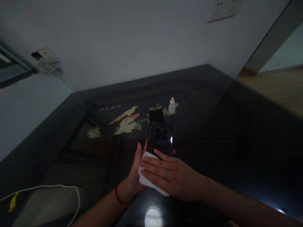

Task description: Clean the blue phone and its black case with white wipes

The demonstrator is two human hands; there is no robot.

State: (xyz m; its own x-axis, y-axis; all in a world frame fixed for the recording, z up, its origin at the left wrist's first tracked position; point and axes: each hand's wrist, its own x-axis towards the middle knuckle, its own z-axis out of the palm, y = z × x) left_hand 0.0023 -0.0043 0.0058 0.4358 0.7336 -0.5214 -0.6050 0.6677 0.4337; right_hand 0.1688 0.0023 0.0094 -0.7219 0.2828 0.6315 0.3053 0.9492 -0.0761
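Note:
My left hand (135,175), with a red cord on its wrist, holds a dark smartphone (163,148) from the left and beneath. The phone is back side up, its large round camera module (161,134) pointing away from me. Over the phone's lower back lies my right hand (171,176), a ring on one finger. Its fingers press a folded white tissue or cloth (151,184) against the phone and hide that part of it. Just beyond the phone is a small black rectangle (156,116) that I cannot identify.
A small clear bottle (172,107) with a white top stands on the glossy black table (203,101). Bird and flower decoration (127,121) shows in the tabletop. A white cable (59,186) with a yellow tag (13,202) lies at left. Wall sockets (223,9) are behind.

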